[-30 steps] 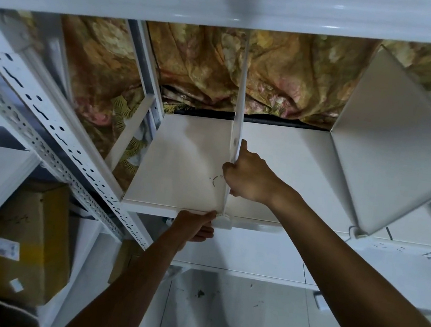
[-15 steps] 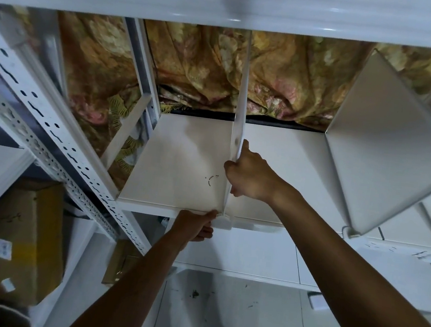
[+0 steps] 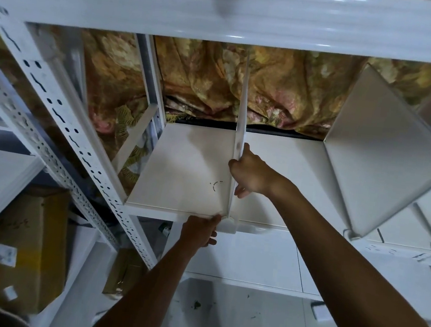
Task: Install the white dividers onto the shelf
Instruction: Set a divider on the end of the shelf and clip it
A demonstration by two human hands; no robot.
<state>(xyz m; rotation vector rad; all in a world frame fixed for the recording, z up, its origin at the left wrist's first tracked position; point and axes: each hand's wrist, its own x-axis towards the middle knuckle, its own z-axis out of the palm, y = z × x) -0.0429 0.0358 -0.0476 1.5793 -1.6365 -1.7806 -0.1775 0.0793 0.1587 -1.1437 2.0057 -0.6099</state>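
Note:
A thin white divider (image 3: 242, 112) stands upright and edge-on in the middle of the white shelf board (image 3: 189, 171). My right hand (image 3: 251, 172) grips its front edge low down, fingers wrapped around it. My left hand (image 3: 200, 232) is under the shelf's front lip, pressing by the divider's white foot clip (image 3: 227, 223); its fingers are partly hidden. To the right another white divider (image 3: 388, 160) stands on the same shelf, with its clip (image 3: 349, 233) at the front edge.
A perforated white upright (image 3: 76, 140) slants down the left. Floral fabric (image 3: 285, 90) hangs behind the shelf. A white beam (image 3: 227, 10) crosses overhead. Cardboard boxes (image 3: 27, 246) sit lower left, and a lower shelf (image 3: 251, 257) and tiled floor lie below.
The view has shifted slightly; both hands stay where they were on the divider and under the shelf lip.

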